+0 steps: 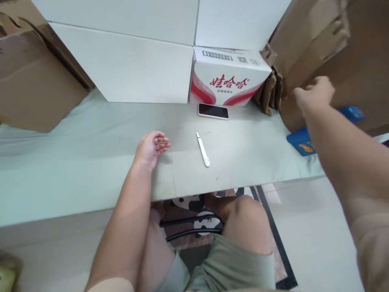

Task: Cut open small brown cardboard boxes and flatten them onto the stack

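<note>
My left hand (152, 148) rests on the pale green table covering, its fingers loosely bent and slightly apart, with nothing in them. To its right lies a white craft knife (203, 151), apart from both hands, its narrow tip pointing away from me. My right hand (316, 95) is stretched far out to the right, in front of brown cardboard (349, 81). Its fingers are partly hidden and blurred, so I cannot tell whether they touch or hold the cardboard. Below my right forearm is a blue object (300, 141) with an orange mark, partly covered by the arm.
A phone (213, 111) lies beyond the knife, before a white and red carton (227, 77). Large white boxes (130, 65) line the back. Folded cardboard (36, 77) stands at the left. The table's front edge (194, 192) runs just above my knees.
</note>
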Tool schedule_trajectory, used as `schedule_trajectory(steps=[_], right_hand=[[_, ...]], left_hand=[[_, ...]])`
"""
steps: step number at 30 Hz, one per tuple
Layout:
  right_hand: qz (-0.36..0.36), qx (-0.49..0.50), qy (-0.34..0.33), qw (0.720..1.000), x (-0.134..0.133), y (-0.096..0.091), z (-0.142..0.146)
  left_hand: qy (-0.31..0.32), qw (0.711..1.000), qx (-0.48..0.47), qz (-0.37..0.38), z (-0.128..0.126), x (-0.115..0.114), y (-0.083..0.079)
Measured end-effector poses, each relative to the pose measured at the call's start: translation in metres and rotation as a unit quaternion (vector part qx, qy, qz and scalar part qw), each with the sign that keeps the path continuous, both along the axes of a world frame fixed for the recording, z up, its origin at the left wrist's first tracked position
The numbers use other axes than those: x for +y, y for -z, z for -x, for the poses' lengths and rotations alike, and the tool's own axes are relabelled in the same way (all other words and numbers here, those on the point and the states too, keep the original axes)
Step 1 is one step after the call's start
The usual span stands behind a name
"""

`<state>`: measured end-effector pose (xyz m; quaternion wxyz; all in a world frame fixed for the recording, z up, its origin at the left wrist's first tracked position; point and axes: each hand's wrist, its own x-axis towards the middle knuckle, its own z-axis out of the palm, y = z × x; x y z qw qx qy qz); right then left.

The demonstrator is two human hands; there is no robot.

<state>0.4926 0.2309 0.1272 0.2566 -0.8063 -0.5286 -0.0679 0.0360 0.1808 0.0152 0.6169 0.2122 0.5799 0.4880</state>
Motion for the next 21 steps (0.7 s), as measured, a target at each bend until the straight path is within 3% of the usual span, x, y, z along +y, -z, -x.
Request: schedule_trajectory(steps=[3,7,10,13,21], right_hand=[[0.011,0.042,-0.015,0.999,-0.007,0.041,0.047],[0.064,0.126,-0.115,0.983,-0.054,0.107,0.104],[0.105,0.175,-0.151,0.967,-0.084,0.14,0.13],[0.131,0.174,-0.169,0.961,-0.101,0.157,0.157],[0.141,0.1,-0.213,0.961,-0.128,0.175,0.24]], left_hand=[[-0.006,1.0,0.002,-0.007,0.004,0.004,-0.001],[-0.003,1.0,-0.017,-0.025,0.009,0.004,-0.003],[0.007,0.999,-0.026,-0.029,0.01,-0.001,-0.005],[0.01,0.999,-0.038,-0.027,0.011,-0.007,-0.006],[-0.006,0.999,-0.039,-0.025,0.016,-0.018,-0.007]])
